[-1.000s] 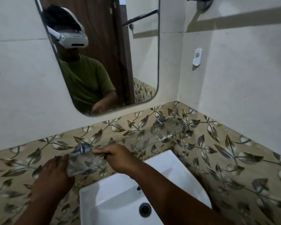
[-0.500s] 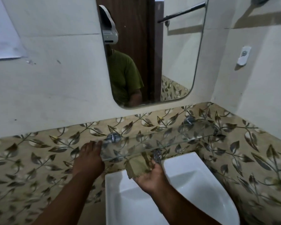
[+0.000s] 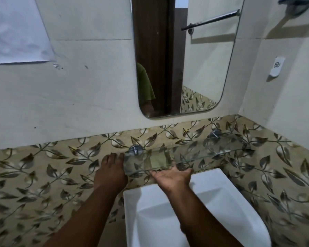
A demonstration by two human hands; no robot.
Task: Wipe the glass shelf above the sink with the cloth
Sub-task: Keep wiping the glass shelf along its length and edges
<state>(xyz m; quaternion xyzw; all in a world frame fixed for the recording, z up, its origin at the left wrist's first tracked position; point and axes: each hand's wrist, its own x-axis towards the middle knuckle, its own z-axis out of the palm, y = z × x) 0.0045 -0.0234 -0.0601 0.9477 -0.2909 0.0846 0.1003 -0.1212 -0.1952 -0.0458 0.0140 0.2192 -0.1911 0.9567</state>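
Note:
The clear glass shelf [image 3: 212, 152] is fixed to the leaf-patterned tiles above the white sink [image 3: 221, 211] by two metal brackets. My right hand [image 3: 171, 177] is palm up under the shelf's front edge, its fingers tucked beneath the glass. It presses an olive-tan cloth [image 3: 157, 161] against the underside, and the cloth shows through the glass. My left hand [image 3: 111, 172] lies flat on the tiles at the shelf's left end, fingertips touching the glass edge and holding nothing.
A rounded mirror [image 3: 203, 68] hangs above the shelf and reflects a door and a towel rail. A white sheet [image 3: 16, 32] is stuck to the wall at upper left. A small white holder [image 3: 276, 66] sits on the right wall, which meets the shelf's far end.
My right hand left the top of the shelf, dropped below it with the cloth, then rose until the cloth met the underside. My left hand stayed at the shelf's left end.

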